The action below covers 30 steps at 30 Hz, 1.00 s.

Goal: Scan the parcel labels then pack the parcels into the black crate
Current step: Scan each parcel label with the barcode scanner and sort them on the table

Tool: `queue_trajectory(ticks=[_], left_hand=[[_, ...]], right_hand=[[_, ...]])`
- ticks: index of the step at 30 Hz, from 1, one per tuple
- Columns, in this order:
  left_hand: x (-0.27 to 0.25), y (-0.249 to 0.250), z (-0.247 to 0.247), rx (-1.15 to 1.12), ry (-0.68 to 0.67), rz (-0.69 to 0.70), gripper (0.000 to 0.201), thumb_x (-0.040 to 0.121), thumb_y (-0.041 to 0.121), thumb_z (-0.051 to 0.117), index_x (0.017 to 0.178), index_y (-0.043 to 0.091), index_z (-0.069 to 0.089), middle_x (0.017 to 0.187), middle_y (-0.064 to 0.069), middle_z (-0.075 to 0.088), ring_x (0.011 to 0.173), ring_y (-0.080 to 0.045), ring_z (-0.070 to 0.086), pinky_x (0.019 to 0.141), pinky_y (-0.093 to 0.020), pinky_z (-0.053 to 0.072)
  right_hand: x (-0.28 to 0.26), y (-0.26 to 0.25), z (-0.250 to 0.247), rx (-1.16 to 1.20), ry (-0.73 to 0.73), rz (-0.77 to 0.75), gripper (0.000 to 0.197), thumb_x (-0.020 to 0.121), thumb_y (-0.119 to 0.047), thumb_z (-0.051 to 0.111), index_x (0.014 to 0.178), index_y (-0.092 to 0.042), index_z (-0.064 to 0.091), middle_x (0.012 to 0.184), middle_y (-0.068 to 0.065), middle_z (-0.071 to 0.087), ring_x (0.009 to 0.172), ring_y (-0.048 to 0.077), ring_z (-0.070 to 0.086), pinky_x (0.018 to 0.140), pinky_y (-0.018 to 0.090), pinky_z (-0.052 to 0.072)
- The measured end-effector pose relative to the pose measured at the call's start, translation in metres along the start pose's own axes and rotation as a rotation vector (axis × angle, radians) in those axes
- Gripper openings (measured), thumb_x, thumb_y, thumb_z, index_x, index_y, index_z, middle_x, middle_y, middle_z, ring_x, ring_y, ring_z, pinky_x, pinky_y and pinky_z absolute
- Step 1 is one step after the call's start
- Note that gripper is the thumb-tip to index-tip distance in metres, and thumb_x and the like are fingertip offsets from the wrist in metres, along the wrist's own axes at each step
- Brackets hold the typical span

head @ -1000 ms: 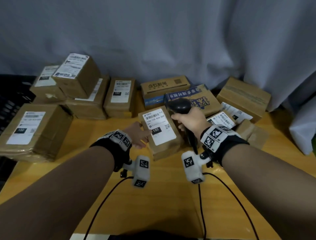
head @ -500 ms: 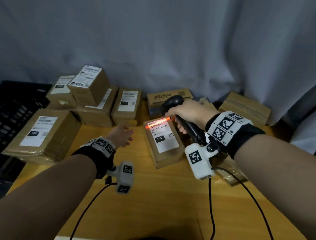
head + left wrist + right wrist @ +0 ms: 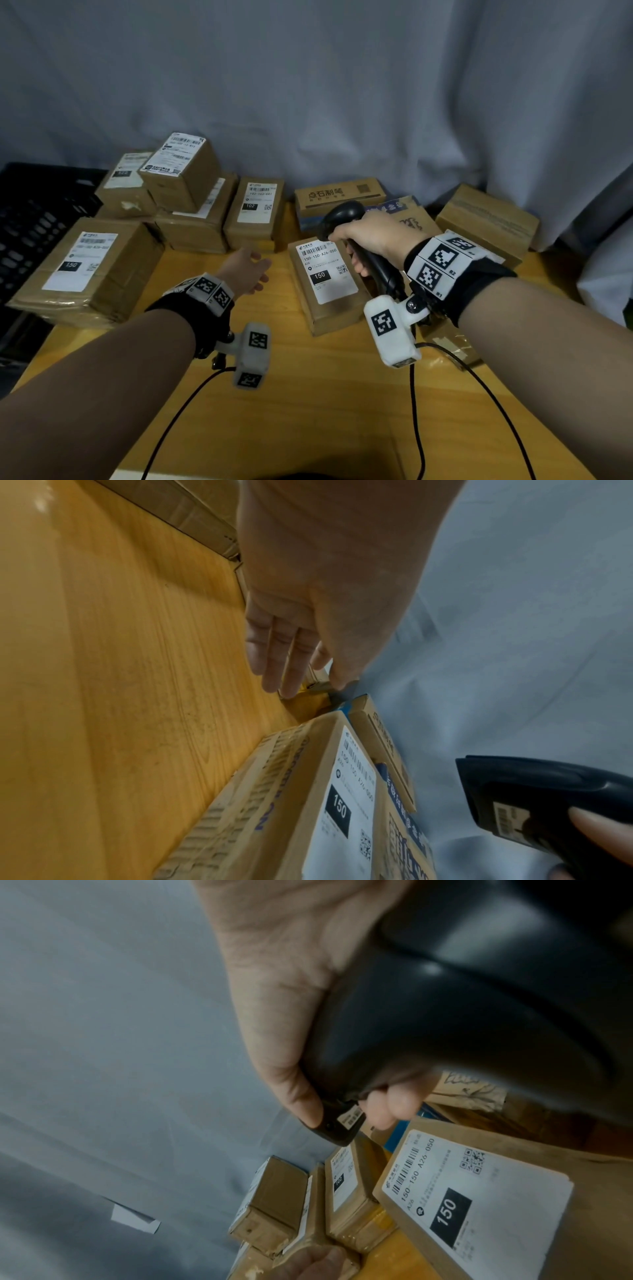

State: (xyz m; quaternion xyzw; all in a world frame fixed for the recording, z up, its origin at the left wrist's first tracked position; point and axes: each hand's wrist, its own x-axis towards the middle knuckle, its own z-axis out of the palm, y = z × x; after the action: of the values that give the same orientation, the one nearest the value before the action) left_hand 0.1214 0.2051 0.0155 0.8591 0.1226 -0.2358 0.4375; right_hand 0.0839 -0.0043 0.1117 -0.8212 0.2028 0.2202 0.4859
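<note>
Parcel [image 3: 329, 284], label "150-150-A26-050", "150": flat on counter [image 3: 325, 394], centre; black crate [image 3: 30, 219] far left. Right hand [image 3: 373, 240] fingers grasp scanner [image 3: 346, 214] above it; left hand [image 3: 245, 270] released. Stacked parcels [image 3: 191, 209] behind, one labelled "102".

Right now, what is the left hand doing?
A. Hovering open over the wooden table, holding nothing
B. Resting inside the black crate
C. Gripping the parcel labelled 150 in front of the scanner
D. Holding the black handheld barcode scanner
A: the left hand hangs open, fingers straight, above the yellow wooden table, apart from the brown cardboard parcel with the white 150 label; the right hand grips the black handheld barcode scanner.
</note>
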Motion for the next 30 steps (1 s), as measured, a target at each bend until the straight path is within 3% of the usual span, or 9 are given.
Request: queue_trajectory(ticks=[4, 8, 11, 13, 15, 19, 23, 26, 30], left_hand=[[0.0, 0.001, 0.002, 0.01, -0.004, 0.002, 0.039, 0.098, 0.028, 0.051, 0.13, 0.007, 0.045, 0.088, -0.009, 0.064, 0.068, -0.019, 0.059, 0.058, -0.027, 0.047], [-0.001, 0.004, 0.005, 0.025, -0.013, 0.0, 0.041, 0.098, 0.028, 0.051, 0.133, 0.007, 0.044, 0.09, -0.01, 0.065, 0.071, -0.02, 0.06, 0.06, -0.028, 0.048], [-0.003, 0.011, 0.016, 0.014, -0.037, 0.001, 0.045, 0.098, 0.029, 0.051, 0.136, 0.007, 0.043, 0.09, -0.007, 0.063, 0.074, -0.02, 0.06, 0.064, -0.03, 0.05], [-0.004, 0.015, 0.026, -0.006, -0.083, -0.016, 0.049, 0.097, 0.03, 0.052, 0.14, 0.009, 0.039, 0.1, -0.007, 0.059, 0.083, -0.021, 0.06, 0.072, -0.034, 0.051], [-0.008, 0.017, 0.037, -0.043, -0.167, -0.057, 0.056, 0.097, 0.034, 0.053, 0.144, 0.013, 0.032, 0.119, -0.01, 0.055, 0.097, -0.023, 0.056, 0.082, -0.038, 0.052], [-0.012, 0.012, 0.058, -0.11, -0.269, -0.115, 0.064, 0.095, 0.037, 0.056, 0.147, 0.017, 0.025, 0.143, -0.01, 0.045, 0.113, -0.028, 0.053, 0.094, -0.046, 0.05], [-0.01, 0.001, 0.059, -0.123, -0.256, -0.123, 0.067, 0.092, 0.034, 0.061, 0.146, 0.016, 0.026, 0.142, -0.011, 0.047, 0.114, -0.029, 0.054, 0.091, -0.046, 0.05], [-0.006, -0.011, 0.042, -0.035, -0.235, -0.1, 0.086, 0.086, 0.042, 0.067, 0.15, 0.014, 0.018, 0.145, -0.009, 0.043, 0.123, -0.03, 0.051, 0.095, -0.046, 0.049], [0.001, -0.029, 0.009, 0.163, -0.219, -0.036, 0.105, 0.075, 0.051, 0.074, 0.15, 0.013, 0.011, 0.145, -0.009, 0.043, 0.125, -0.026, 0.049, 0.104, -0.044, 0.044]], right_hand=[[0.005, 0.007, 0.003, 0.082, 0.053, -0.059, 0.027, 0.087, -0.026, 0.066, 0.09, 0.0, 0.062, 0.069, 0.014, 0.061, 0.052, 0.023, 0.058, 0.052, 0.03, 0.052], [0.016, 0.018, 0.005, 0.06, 0.23, -0.193, 0.031, 0.084, -0.026, 0.067, 0.109, -0.011, 0.057, 0.071, 0.005, 0.06, 0.054, 0.018, 0.059, 0.056, 0.03, 0.051], [0.023, 0.032, 0.005, 0.025, 0.266, -0.165, 0.021, 0.083, -0.024, 0.068, 0.099, -0.014, 0.059, 0.073, 0.004, 0.061, 0.057, 0.016, 0.059, 0.062, 0.031, 0.05], [0.026, 0.044, 0.005, 0.022, 0.262, -0.108, 0.014, 0.083, -0.021, 0.068, 0.092, -0.014, 0.061, 0.08, 0.005, 0.064, 0.073, 0.018, 0.061, 0.074, 0.035, 0.05], [0.029, 0.06, 0.007, 0.046, 0.227, -0.043, 0.019, 0.083, -0.019, 0.068, 0.099, -0.012, 0.062, 0.094, 0.008, 0.065, 0.089, 0.021, 0.06, 0.081, 0.035, 0.045], [0.03, 0.087, 0.022, 0.112, 0.188, 0.033, 0.025, 0.074, -0.033, 0.071, 0.095, -0.022, 0.063, 0.096, 0.005, 0.066, 0.095, 0.025, 0.06, 0.094, 0.044, 0.046], [0.032, 0.095, 0.037, 0.215, 0.19, 0.016, 0.033, 0.083, -0.026, 0.069, 0.112, -0.02, 0.053, 0.093, -0.001, 0.06, 0.092, 0.019, 0.054, 0.085, 0.032, 0.04], [0.033, 0.087, 0.055, 0.298, 0.176, 0.009, 0.024, 0.082, -0.015, 0.068, 0.103, -0.017, 0.057, 0.086, 0.008, 0.066, 0.079, 0.025, 0.063, 0.086, 0.043, 0.052], [0.038, 0.071, 0.091, 0.343, 0.128, -0.016, 0.024, 0.08, -0.018, 0.069, 0.104, -0.016, 0.063, 0.094, 0.005, 0.068, 0.091, 0.022, 0.063, 0.087, 0.038, 0.05]])
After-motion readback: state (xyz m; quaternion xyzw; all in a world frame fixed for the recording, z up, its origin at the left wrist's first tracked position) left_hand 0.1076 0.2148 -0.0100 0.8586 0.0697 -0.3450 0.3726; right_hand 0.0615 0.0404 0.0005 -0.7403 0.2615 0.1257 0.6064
